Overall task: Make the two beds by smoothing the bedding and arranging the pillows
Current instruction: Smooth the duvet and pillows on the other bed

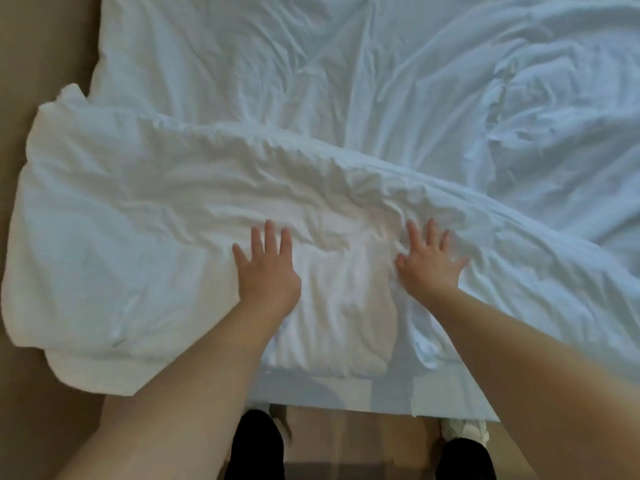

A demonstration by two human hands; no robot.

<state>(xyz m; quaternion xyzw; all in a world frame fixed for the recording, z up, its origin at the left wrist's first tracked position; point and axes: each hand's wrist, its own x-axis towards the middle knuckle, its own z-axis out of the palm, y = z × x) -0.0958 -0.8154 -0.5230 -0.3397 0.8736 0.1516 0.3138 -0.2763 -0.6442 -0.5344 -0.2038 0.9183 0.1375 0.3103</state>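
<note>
The white duvet lies rumpled in a thick folded band across the near end of the bed. Its left end hangs over the tan floor. On the duvet's middle, the left hand and right hand press flat with fingers spread, a little apart. Beyond the duvet lies a creased white sheet. Below the duvet's near edge are dark trouser legs and a white shoe.

A crumpled ridge of duvet rises across the bed just beyond the left grip and right grip, barring a forward sweep. Past it the sheet lies low and free. Bare floor runs along the left side.
</note>
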